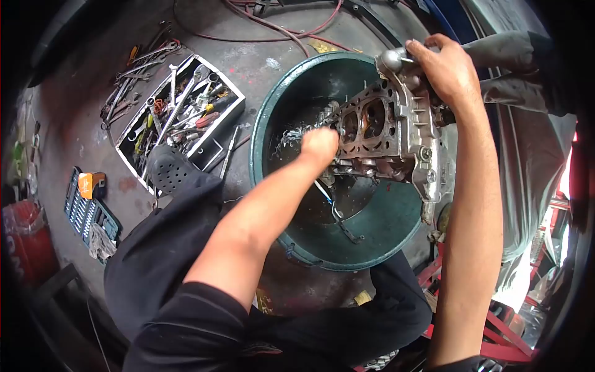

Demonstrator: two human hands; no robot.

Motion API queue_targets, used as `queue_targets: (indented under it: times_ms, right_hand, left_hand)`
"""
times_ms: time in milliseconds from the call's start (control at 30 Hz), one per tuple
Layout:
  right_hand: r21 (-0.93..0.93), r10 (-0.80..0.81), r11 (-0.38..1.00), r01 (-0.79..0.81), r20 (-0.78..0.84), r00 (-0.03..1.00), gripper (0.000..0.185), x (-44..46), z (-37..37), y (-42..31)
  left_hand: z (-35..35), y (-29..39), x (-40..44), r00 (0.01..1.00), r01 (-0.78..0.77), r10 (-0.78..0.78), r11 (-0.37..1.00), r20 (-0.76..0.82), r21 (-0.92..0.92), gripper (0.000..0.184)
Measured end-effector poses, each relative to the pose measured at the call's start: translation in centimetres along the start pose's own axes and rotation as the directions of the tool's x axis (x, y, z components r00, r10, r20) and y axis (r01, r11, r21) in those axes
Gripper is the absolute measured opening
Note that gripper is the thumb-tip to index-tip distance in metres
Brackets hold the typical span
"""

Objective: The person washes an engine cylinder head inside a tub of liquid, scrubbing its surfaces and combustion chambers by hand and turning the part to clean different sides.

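A metal engine block [406,124] with open cylinder bores is tilted over a round green tub [266,124] of dark liquid. My right hand [446,68] grips the block's upper right end, its fingers curled over the edge. At the block's left end, my left hand [320,146] is closed in a fist; whatever it holds is hidden. Liquid splashes just left of that fist. Below it, a thin tool or tube with a blue part [334,211] slants down inside the tub.
A white-edged toolbox [232,84] full of wrenches and screwdrivers lies left of the tub. Loose wrenches [124,80] and a socket set [77,211] are farther left. Red hoses [279,31] cross the floor behind. A grey cover [527,180] hangs at right.
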State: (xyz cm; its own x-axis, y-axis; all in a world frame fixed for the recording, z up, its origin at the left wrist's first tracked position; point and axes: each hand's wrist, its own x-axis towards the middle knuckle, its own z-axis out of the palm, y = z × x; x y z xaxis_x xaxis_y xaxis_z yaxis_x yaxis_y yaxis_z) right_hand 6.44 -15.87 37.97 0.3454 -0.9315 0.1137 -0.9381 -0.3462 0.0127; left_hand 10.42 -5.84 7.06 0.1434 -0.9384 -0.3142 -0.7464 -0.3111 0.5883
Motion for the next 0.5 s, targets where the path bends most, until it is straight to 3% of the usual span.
queue_targets:
  times_ms: [33, 100, 200, 233, 300, 367, 400, 467, 500]
  right_hand:
    - [0.001, -0.026, 1.000, 0.026, 0.019, 0.999, 0.059, 0.1, 0.0, 0.3]
    - [0.022, -0.060, 0.998, 0.061, -0.030, 0.998, 0.055, 0.3, 0.7, 0.7]
    - [0.109, -0.044, 0.993, 0.043, 0.008, 0.999, 0.063, -0.9, -1.0, -0.7]
    - [0.122, 0.045, 0.991, -0.051, 0.055, 0.997, 0.049, -1.7, -2.5, -1.8]
    - [0.138, 0.013, 0.990, -0.012, -0.005, 1.000, 0.041, -3.7, -3.0, -2.5]
    - [0.143, -0.025, 0.989, 0.028, -0.025, 0.999, 0.036, -4.0, -2.8, -2.1]
    - [0.142, -0.047, 0.989, 0.049, -0.015, 0.999, 0.036, -3.4, -2.4, -1.4]
    - [0.072, -0.157, 0.984, 0.160, -0.052, 0.986, 0.063, 0.1, 0.5, 1.1]
    - [0.045, -0.097, 0.994, 0.097, -0.017, 0.995, 0.062, 0.2, 0.4, 0.8]
  left_hand:
    - [-1.3, 0.2, 2.2, 0.994, -0.083, 0.071, 0.984, 0.078, 0.157, 0.026]
    - [-3.4, 0.1, 6.3, 0.984, 0.058, -0.087, 0.982, 0.154, 0.182, 0.024]
    - [-4.3, -2.6, 8.6, 0.972, -0.015, -0.054, 0.957, 0.228, 0.291, 0.023]
    - [-2.5, -4.7, 9.3, 0.965, -0.029, -0.056, 0.948, 0.256, 0.316, 0.023]
    - [2.0, -7.8, 7.9, 0.985, 0.163, -0.170, 0.970, 0.023, 0.180, 0.022]
    - [7.5, -8.7, 4.6, 0.925, 0.360, -0.359, 0.933, -0.125, -0.012, 0.024]
    - [8.7, -7.8, 2.7, 0.919, 0.392, -0.393, 0.920, -0.027, -0.014, 0.025]
    - [9.2, -6.0, 0.7, 0.883, 0.465, -0.460, 0.885, 0.093, -0.034, 0.026]
    - [8.4, -5.5, 0.5, 0.862, 0.502, -0.494, 0.863, 0.110, -0.060, 0.026]
